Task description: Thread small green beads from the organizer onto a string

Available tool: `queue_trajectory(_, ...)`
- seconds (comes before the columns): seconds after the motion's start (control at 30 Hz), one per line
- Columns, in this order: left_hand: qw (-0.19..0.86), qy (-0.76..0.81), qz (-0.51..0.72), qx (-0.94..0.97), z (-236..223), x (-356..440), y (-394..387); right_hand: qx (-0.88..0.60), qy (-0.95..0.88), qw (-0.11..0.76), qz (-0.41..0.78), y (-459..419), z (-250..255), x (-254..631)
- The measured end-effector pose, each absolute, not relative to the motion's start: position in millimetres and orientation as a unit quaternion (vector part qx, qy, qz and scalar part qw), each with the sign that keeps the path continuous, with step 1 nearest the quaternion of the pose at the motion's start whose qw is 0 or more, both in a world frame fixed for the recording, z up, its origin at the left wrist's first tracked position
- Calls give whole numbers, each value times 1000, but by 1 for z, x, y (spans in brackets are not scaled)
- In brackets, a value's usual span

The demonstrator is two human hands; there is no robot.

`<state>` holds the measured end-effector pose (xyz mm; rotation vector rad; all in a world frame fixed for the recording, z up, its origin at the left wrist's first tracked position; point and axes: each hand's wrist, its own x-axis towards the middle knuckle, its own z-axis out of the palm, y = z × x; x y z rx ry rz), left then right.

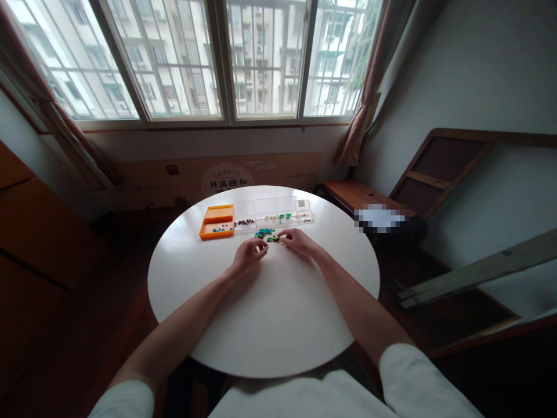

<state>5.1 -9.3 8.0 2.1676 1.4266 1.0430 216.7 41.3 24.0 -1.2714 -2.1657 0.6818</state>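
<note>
Both my hands rest over a round white table (282, 325). Between and just beyond them lies a loose pile of tiny pieces (263, 232) in blue, green, yellow and dark colours; their exact kind is too small to tell. My left hand (249, 253) is on the pile's near left side, fingers curled with the tips together; whatever is in them cannot be made out. At the pile's right edge my right hand (298, 239) has its thumb and forefinger closed down among the pieces, and what they pinch is hidden.
Behind the pile stand an open orange box (219, 212) with blue pieces, clear plastic boxes (265, 205) with dark, pale and green pieces, and a small clear case (303, 205). A wooden bench (361, 194) is beyond the table's right, under a barred window (265, 64).
</note>
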Motion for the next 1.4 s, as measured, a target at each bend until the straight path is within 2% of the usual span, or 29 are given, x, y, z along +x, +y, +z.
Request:
queue_trajectory(0.33,172,509,365,760,10,6,-12,-469,-805,266,246,40,26,216)
queue_trajectory(0.67,173,509,365,760,11,6,-13,-514,-774,317,190,51,24,221)
queue_trajectory(1.0,172,505,366,762,11,6,-12,-459,-805,318,199,52,16,216)
queue_trajectory(1.4,169,505,364,764,9,6,-11,-469,-800,304,217,50,14,214)
